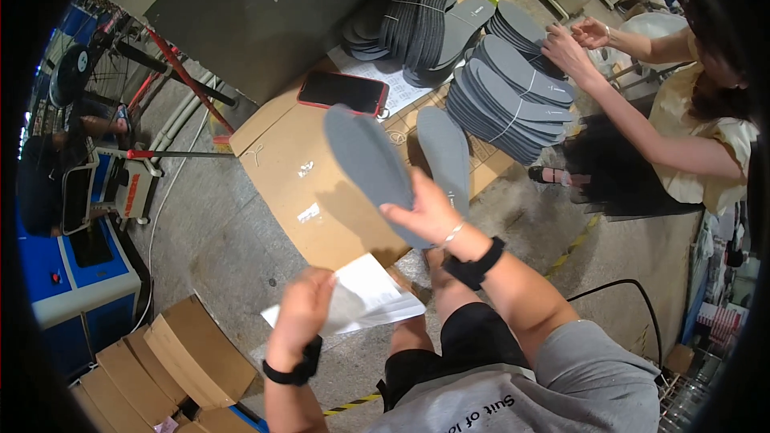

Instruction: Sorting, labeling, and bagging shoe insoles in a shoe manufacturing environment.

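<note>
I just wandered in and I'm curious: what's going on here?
A person has a grey insole in the right grip, over a cardboard sheet, and some white papers in the left grip. Another insole lies flat on the cardboard. Beyond it are string-tied stacks of insoles, with a red-edged phone nearby. Another person is at the right, arms reaching toward the stacks.

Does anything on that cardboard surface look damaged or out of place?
Two ragged white patches mar the brown cardboard, left of the grey insole in the right hand; they may be scraps or torn tape. A red-edged phone lies there too, perhaps slightly out of place.
</note>
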Available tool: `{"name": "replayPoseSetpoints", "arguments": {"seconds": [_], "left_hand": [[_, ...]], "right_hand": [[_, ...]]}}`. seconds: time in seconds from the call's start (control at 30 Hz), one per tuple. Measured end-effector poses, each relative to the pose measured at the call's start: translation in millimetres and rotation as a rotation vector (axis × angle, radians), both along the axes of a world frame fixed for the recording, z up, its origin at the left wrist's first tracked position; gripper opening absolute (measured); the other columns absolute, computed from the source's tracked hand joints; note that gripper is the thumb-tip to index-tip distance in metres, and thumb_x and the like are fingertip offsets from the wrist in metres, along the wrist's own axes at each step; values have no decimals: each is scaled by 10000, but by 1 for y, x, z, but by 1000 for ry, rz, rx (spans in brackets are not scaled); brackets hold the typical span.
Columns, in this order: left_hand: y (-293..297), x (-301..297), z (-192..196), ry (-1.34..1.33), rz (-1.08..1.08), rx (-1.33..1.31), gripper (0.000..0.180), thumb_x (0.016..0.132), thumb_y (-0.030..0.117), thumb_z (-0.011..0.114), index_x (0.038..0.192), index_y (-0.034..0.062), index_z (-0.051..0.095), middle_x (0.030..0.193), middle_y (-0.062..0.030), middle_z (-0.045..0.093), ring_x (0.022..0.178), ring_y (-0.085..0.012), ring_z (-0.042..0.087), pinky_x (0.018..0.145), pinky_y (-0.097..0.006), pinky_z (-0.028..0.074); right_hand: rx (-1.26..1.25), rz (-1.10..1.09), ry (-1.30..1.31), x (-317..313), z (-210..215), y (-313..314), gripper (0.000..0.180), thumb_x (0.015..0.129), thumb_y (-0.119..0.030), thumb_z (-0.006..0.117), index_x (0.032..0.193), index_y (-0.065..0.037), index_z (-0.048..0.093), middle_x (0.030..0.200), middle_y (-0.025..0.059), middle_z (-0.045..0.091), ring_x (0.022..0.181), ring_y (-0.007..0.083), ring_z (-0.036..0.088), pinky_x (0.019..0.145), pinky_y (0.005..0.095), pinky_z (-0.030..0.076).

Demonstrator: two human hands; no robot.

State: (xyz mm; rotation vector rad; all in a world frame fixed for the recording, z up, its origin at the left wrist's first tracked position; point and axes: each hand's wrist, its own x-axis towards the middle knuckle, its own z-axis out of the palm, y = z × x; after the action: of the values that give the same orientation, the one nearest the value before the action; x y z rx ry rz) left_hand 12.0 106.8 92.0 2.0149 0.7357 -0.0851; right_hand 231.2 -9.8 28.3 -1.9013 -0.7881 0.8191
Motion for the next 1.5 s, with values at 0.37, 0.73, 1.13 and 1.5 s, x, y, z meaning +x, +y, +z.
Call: {"name": "replayPoseSetpoints", "arguments": {"seconds": [0.37,0.73,1.13,1.5], "left_hand": [[81,129,-62,-127,-95,750,175,825,93,531,976,16,576,934,-188,583,893,-376,550,781,-425,431],[-75,174,-105,-23,175,-313,503,824,212,614,1166,-113,439,1024,-182,570,855,-222,587,742,-312,481],[-65,190,-96,11,551,-1057,451,701,104,629,1085,-95,499,921,-126,590,821,-172,555,736,-277,448],[-19,157,-64,-2,267,-802,650,671,38,608,1278,-44,391,1134,-124,532,1048,-183,497,916,-271,377]], "right_hand": [[137,-326,659,64,17,-90,559,811,-181,631,1279,-1,384,1157,61,522,1051,135,488,902,273,391],[69,-285,793,96,10,-106,515,798,-131,626,1250,-5,414,1098,41,537,975,111,507,856,254,411],[6,-341,1194,98,-18,-104,428,777,-147,620,1141,27,478,993,79,580,869,133,565,789,266,458],[-54,698,-285,137,72,-75,448,663,-71,606,1097,-16,508,1005,85,541,957,236,505,851,346,393]]}}
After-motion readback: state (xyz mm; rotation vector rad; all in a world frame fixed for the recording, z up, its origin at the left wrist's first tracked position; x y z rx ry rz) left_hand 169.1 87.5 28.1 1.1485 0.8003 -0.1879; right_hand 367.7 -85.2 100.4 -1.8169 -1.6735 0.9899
